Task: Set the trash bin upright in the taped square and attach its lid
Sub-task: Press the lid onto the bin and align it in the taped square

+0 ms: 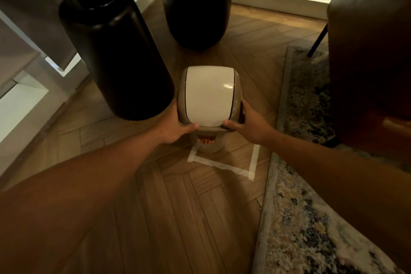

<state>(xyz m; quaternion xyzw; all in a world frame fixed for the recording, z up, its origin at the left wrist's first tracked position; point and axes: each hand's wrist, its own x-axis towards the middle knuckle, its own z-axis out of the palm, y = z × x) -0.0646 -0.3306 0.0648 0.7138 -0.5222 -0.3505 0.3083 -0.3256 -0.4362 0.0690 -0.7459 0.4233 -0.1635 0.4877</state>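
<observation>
Hands [171,125] [250,125], two, on one lid [209,95]

Home living rm: herringbone wood floor [178,218], patterned rug [295,218]

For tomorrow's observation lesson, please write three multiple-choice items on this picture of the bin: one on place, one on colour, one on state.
1. Where does the trash bin stand?
A. on the rug
B. inside the taped square on the wooden floor
C. on a chair

2. What colour is the lid's swing flap?
A. white
B. green
C. red

3. How is the lid being handled?
A. lying alone on the floor
B. held by one hand only
C. gripped at both sides, left hand and right hand

Answers:
1 B, tape lines frame the bin's base, with the rug off to its right.
2 A, the flap is white in a beige frame.
3 C, each hand clasps one side of the lid, which sits on top of the bin.
</observation>
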